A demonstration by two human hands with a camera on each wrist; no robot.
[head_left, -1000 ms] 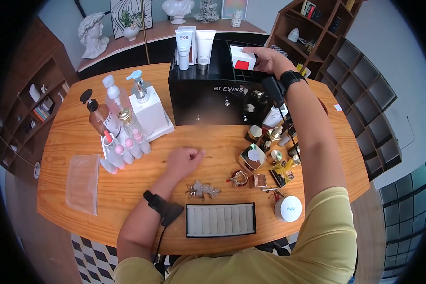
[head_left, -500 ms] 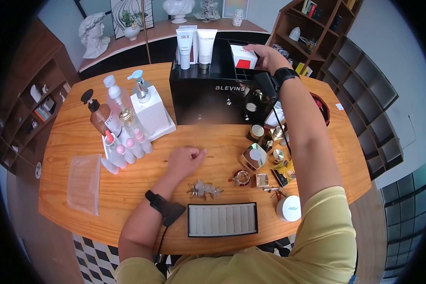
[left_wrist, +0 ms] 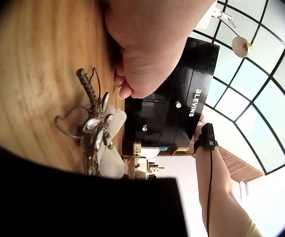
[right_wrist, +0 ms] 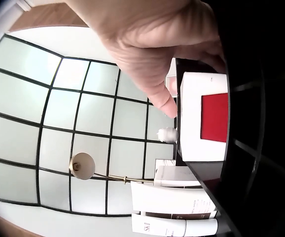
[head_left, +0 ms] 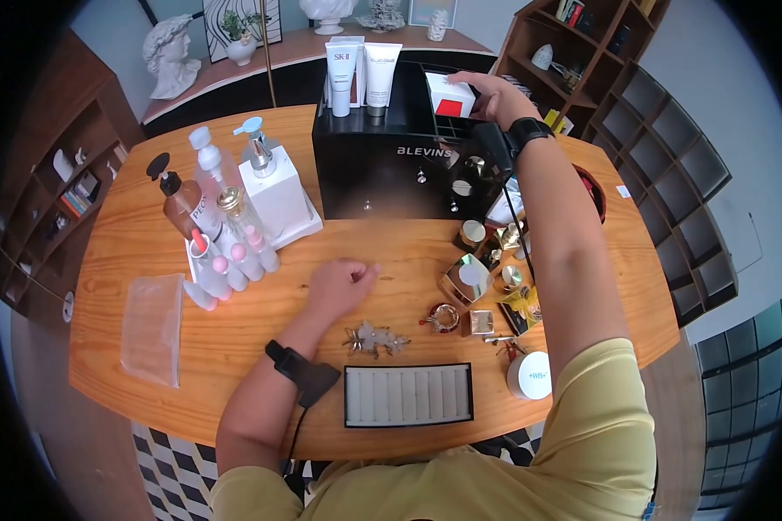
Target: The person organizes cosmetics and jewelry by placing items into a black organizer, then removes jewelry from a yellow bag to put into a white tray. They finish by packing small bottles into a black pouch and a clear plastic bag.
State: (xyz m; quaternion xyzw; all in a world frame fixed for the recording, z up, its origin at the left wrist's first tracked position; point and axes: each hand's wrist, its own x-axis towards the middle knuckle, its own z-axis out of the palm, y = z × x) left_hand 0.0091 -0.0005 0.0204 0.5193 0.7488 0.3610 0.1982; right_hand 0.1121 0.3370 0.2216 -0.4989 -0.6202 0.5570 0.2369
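My right hand (head_left: 498, 94) reaches to the top of a black organizer box (head_left: 365, 178) marked BLEVINS. It holds a small white box (head_left: 439, 87) with a red square on its front, which sits in a top compartment. In the right wrist view one finger (right_wrist: 164, 101) lies along the top of the white box, and the other fingers are bent beside it, partly hidden. My left hand (head_left: 341, 286) rests on the wooden table (head_left: 235, 347), loosely curled around nothing. Close to it lies a branch-shaped hair ornament (left_wrist: 98, 123) with clear stones and pale petals.
Two upright tubes (head_left: 381, 78) stand on the organizer. Pump bottles (head_left: 182, 204) crowd a white tray at left, beside a clear pouch (head_left: 151, 330). Jars and perfume bottles (head_left: 465, 278) fill the right side. A sectioned ring tray (head_left: 408, 395) lies at the front edge.
The scene has shifted slightly upward in the head view. Both hands and the white box keep their places.
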